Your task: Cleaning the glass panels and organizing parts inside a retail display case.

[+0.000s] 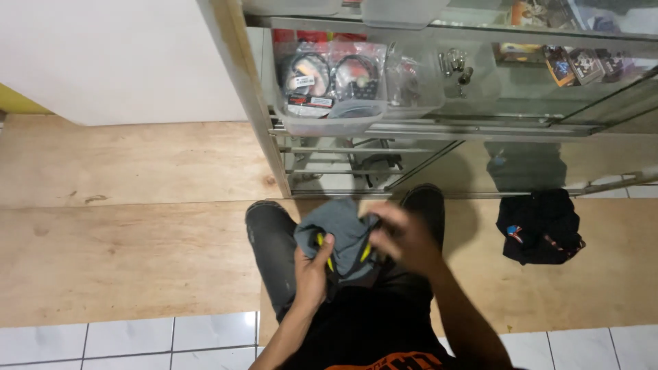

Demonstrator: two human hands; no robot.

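Left hand: our left hand [312,270] gripped the lower edge of the grey cloth [336,233], fingers closed on the fabric.
Right hand: our right hand [404,236] pinched the cloth's right side, fingers curled shut on it.
Cloth: the grey cloth, with yellow marks showing, was bunched between both hands above our knees [271,236], just in front of the cabinet.
Dark bundle: a black garment [541,226] lay on the floor to our right, well apart from the hands.
Floor: we knelt on plywood boards [123,253], with white tiles [137,342] nearest to us.
Cabinet: a glass display cabinet [480,116] stood directly ahead, blocking the way forward.
Bin: a clear plastic bin [343,89] of packaged parts sat on its shelf.
Wall: a white wall [110,55] rose beyond the boards.
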